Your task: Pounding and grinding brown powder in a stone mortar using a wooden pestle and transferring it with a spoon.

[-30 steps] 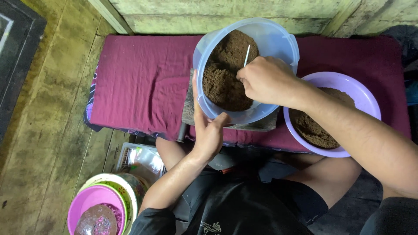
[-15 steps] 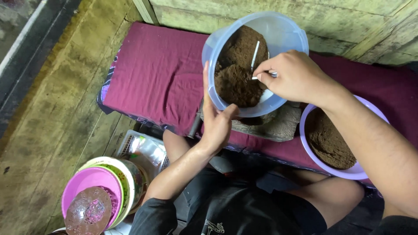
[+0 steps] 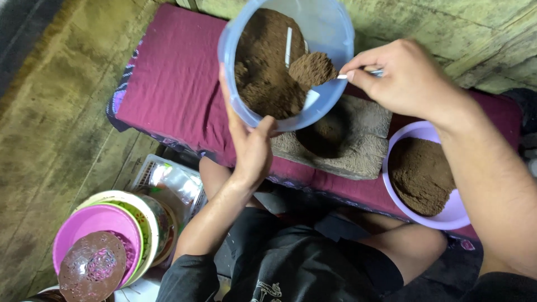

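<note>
My left hand (image 3: 250,142) grips the near rim of a pale blue plastic tub (image 3: 330,33) and holds it tilted above a grey stone block (image 3: 358,145) with a round hollow. The tub is part full of brown powder (image 3: 263,67). My right hand (image 3: 405,78) pinches the handle of a spoon (image 3: 358,72) that carries a heap of the brown powder inside the tub. A white stick stands in the powder near the tub's back.
A lilac bowl (image 3: 447,215) of brown powder sits at the right on a maroon cloth (image 3: 173,84). At lower left on the wooden floor stand a pink bowl (image 3: 84,223) with a clear lid, stacked bowls and a plastic packet (image 3: 168,182). My knees are below.
The tub has been lifted and tilted, uncovering the stone block. My right hand now lifts a heaped spoon of powder. The view has moved closer and to the right.
</note>
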